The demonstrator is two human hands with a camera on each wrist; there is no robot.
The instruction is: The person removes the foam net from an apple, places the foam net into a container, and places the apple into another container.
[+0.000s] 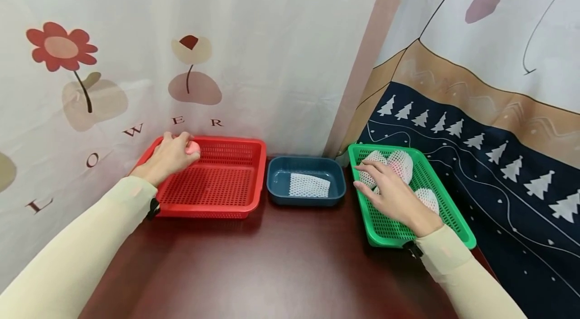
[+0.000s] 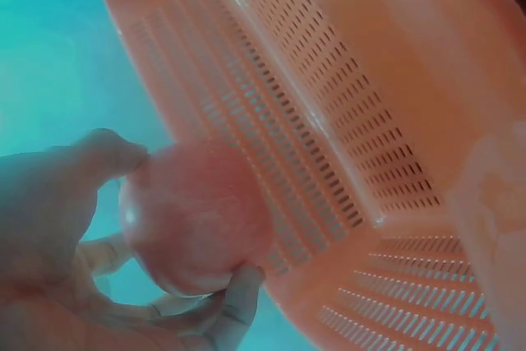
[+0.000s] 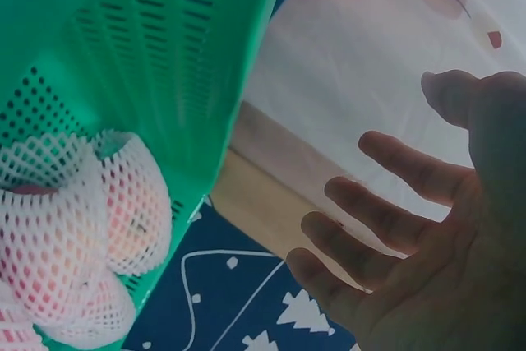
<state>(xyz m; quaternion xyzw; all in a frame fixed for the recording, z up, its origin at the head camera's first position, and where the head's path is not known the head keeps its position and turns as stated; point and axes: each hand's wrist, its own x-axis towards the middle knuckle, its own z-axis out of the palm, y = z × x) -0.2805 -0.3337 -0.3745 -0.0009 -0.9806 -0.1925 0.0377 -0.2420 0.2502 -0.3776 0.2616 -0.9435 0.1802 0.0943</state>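
In the head view my left hand (image 1: 172,155) is over the left part of the red basket (image 1: 260,173). It grips a pinkish-red apple (image 1: 193,148). The left wrist view shows the bare apple (image 2: 197,219) held between thumb and fingers, above the perforated basket. My right hand (image 1: 391,193) hovers above the green basket (image 1: 453,213), its fingers spread and holding nothing. Inside that basket lie several fruits in white foam nets (image 1: 401,165); the hand hides part of them. Close up, the right wrist view shows the netted fruits (image 3: 136,203) apart from the fingers.
Between the two baskets stands a dark blue tray (image 1: 276,178) with an empty white foam net (image 1: 309,185) lying in it. All three containers stand on a dark red-brown table (image 1: 290,268). A printed curtain (image 1: 281,47) hangs right behind them and along the right side.
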